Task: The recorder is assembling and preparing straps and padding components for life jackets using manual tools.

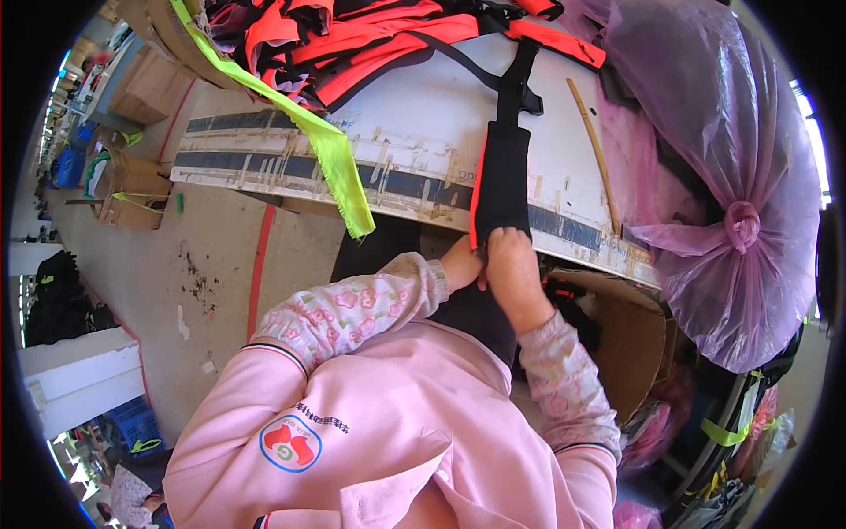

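Note:
A black padded strap (504, 176) with an orange edge runs from the table toward me, its near end over the table's front edge. My right hand (513, 264) is closed on that near end, knuckles up. Close beside it, my left hand (462, 263) pinches the same end at the orange side; its fingertips are partly hidden. Farther up, narrow black webbing with a black plastic buckle (531, 101) joins the strap to an orange piece (560, 44) lying on the table.
Orange-and-black strap pieces (352, 53) lie heaped at the back left. A neon-yellow fabric strip (330, 145) hangs over the white table's (414, 132) front edge. A wooden stick (595, 154) lies at right, near a tied purple plastic bag (723, 176). Beneath the table stands a cardboard box (626, 331).

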`<state>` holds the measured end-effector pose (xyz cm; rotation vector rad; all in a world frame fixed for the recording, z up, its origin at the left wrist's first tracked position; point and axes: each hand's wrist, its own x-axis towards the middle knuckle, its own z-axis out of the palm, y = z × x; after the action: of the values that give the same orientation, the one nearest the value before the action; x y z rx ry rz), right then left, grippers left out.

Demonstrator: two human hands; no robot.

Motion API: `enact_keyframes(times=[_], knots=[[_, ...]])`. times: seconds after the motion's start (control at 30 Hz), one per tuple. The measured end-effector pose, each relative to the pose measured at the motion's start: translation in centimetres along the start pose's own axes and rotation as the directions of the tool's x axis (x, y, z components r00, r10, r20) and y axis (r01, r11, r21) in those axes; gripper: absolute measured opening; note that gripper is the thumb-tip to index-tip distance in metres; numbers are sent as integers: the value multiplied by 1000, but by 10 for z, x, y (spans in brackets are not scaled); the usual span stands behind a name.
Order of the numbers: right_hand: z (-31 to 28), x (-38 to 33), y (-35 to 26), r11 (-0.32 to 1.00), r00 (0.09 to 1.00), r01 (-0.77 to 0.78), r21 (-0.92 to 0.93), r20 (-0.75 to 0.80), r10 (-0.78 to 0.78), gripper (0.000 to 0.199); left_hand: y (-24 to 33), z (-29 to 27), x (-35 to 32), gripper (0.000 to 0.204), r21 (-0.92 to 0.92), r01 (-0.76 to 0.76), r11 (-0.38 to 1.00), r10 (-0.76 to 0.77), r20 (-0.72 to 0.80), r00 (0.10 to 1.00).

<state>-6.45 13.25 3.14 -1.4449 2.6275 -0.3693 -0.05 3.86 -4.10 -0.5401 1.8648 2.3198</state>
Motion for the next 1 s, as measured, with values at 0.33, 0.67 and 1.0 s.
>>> enact_keyframes(times=[0.33, 0.67, 1.0], knots=[[13, 36, 6, 1000, 981, 22, 6, 191, -23, 8, -2, -1, -3, 17, -333, 18, 943, -41, -61, 997], [2, 12, -9, 990, 963, -33, 141, 270, -6, 7, -25, 13, 9, 20, -410, 26, 912, -130, -227, 965], [-23, 32, -35, 958, 928, 288, 3, 246, -280, 20, -63, -19, 75, 18, -394, -268, 879, 106, -387, 916]])
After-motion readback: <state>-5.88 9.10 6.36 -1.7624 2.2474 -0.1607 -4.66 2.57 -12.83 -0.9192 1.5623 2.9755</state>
